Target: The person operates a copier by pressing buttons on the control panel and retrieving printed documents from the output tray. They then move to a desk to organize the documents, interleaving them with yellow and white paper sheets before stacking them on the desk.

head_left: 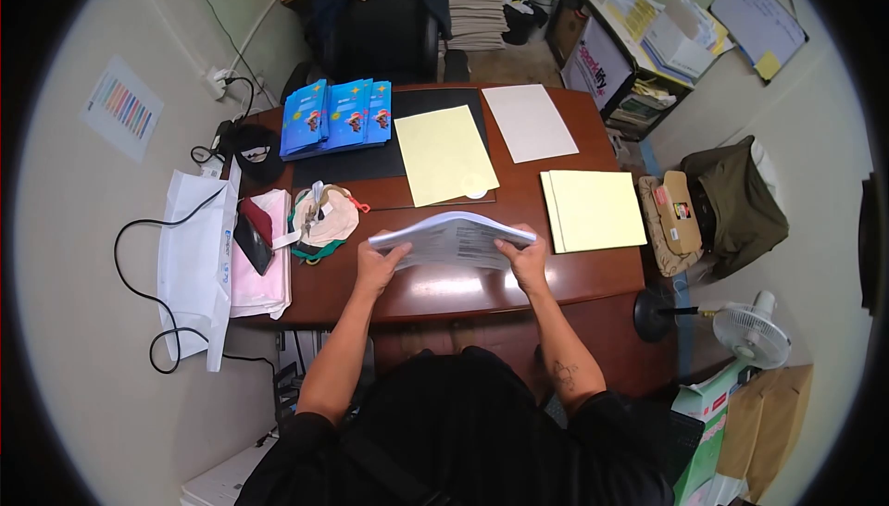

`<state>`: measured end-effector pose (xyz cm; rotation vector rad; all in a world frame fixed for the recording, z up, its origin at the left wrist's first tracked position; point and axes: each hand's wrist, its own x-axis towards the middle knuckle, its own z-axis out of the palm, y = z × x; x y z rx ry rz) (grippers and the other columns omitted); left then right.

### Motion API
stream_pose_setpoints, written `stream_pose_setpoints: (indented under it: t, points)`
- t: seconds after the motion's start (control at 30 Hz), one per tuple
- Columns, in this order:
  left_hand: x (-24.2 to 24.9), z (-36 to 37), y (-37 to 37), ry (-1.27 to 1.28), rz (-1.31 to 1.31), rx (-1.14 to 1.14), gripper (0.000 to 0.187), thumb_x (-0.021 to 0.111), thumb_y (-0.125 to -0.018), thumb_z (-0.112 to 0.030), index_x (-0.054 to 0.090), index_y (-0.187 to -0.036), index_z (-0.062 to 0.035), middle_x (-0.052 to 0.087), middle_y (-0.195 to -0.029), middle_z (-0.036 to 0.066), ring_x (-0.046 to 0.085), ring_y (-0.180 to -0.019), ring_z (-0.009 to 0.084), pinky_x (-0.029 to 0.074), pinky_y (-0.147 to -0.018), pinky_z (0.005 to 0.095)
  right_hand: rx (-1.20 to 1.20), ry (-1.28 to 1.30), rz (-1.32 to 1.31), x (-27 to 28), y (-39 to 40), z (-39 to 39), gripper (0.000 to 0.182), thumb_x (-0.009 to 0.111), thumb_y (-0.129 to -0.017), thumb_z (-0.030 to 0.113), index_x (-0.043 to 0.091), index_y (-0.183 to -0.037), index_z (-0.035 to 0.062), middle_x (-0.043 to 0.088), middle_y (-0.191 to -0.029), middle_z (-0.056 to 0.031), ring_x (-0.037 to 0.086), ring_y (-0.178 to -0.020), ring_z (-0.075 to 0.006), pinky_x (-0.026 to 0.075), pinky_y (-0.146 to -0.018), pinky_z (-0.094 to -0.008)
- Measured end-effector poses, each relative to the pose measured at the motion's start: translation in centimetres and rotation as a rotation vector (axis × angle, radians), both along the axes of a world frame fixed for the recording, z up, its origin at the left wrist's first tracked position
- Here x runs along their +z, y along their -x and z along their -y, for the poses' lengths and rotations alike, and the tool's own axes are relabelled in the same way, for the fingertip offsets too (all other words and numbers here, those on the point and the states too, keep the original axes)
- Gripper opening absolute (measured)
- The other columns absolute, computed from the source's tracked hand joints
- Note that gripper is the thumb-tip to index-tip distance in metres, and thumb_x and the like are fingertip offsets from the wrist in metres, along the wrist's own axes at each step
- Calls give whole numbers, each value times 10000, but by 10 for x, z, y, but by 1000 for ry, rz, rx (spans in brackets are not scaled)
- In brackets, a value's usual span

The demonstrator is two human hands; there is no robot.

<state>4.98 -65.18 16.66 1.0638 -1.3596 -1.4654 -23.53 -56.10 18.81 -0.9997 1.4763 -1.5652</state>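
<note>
Between both hands I hold a stack of printed paper [451, 239] over the front of the brown desk [593, 274]. My left hand [379, 263] grips its left end, thumb on the near side. At the right end, my right hand [525, 258] closes on it in the same way. The stack bows upward in the middle, and its near face shows printed text too blurred to read. Beyond it lies a pale yellow sheet [444, 154], partly over a dark desk mat [370, 165]. To the right rests a pile of pale yellow paper [594, 211].
Blue printed packets [338, 119] are piled at the back left. A white sheet [530, 124] lies at the back. Left of my hands sit a cloth bundle [324, 217] and a pink stack [264, 284] with a phone on it. A white fan [752, 330] stands right.
</note>
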Motion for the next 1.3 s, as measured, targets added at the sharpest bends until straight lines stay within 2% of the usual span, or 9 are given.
stream_pose_setpoints:
  t: [0.17, 0.4, 0.5, 0.53, 0.73, 0.93, 1.07, 1.17, 1.3]
  points:
    - [33, -3, 12, 65, -186, 226, 230, 802, -747, -12, 682, -942, 1, 675, -845, 31, 611, -760, 105, 513, -754, 266, -14, 58, 17, 17, -3, 1, 211, 773, -750, -57, 652, -907, 15, 673, -829, -19, 612, -778, -97, 502, -730, -245]
    - [-8, 20, -15, -124, 92, -152, 630, 838, -680, -7, 566, -1248, 3, 582, -1284, 132, 579, -1113, 176, 496, -912, 298, 93, -63, -19, 6, 6, -2, 455, 804, -703, -66, 624, -1112, 21, 657, -1004, -45, 601, -922, -123, 504, -801, -259]
    - [3, 17, -10, 148, 39, -14, 688, 853, -657, -33, 566, -1281, -1, 604, -1267, 142, 584, -1156, 223, 478, -983, 345, 77, -26, 8, -3, 4, -3, 682, 804, -634, -113, 545, -1249, 29, 619, -1102, -75, 588, -1015, -149, 503, -918, -281]
    - [5, 18, -12, 110, 12, -50, 774, 867, -631, -46, 540, -1332, -14, 598, -1282, 151, 564, -1203, 264, 447, -1039, 382, 87, -7, 15, -7, 2, -2, 680, 796, -634, -122, 545, -1249, 25, 620, -1095, -74, 591, -1010, -150, 506, -914, -281]
    - [7, 25, -14, 77, 58, -138, 389, 857, -685, -44, 681, -1030, -4, 705, -990, 49, 641, -860, 110, 526, -789, 272, 2, -17, 12, 12, -11, 0, 365, 810, -714, -4, 662, -1047, -11, 683, -980, -67, 640, -888, -133, 520, -786, -258]
    - [6, 35, -11, -70, 92, -143, 257, 838, -695, -13, 709, -917, 0, 709, -914, 50, 645, -825, 127, 522, -752, 278, 6, -82, -27, 9, -9, 5, 202, 765, -732, -82, 684, -908, -22, 690, -848, -51, 642, -805, -124, 523, -741, -259]
    - [9, 38, -24, 213, -24, -236, 241, 806, -691, 43, 716, -910, -8, 690, -997, 67, 628, -922, 126, 506, -795, 269, -18, -79, -70, 19, -17, -2, 225, 782, -723, -60, 680, -917, -9, 677, -860, -40, 627, -802, -122, 520, -749, -257]
    - [6, 37, -22, 75, -77, -63, 265, 797, -686, 56, 711, -929, -7, 693, -988, 57, 625, -932, 122, 504, -805, 264, -54, -33, -34, 6, -27, -2, 253, 795, -709, -43, 682, -931, 4, 665, -874, -32, 618, -824, -115, 510, -747, -258]
    - [-9, 44, -27, -109, 162, -216, 401, 813, -697, 24, 667, -1069, -12, 672, -1032, 65, 621, -956, 122, 504, -846, 258, -79, -109, -27, 1, -33, -1, 208, 800, -718, -36, 683, -886, 4, 680, -813, -34, 616, -756, -102, 507, -702, -249]
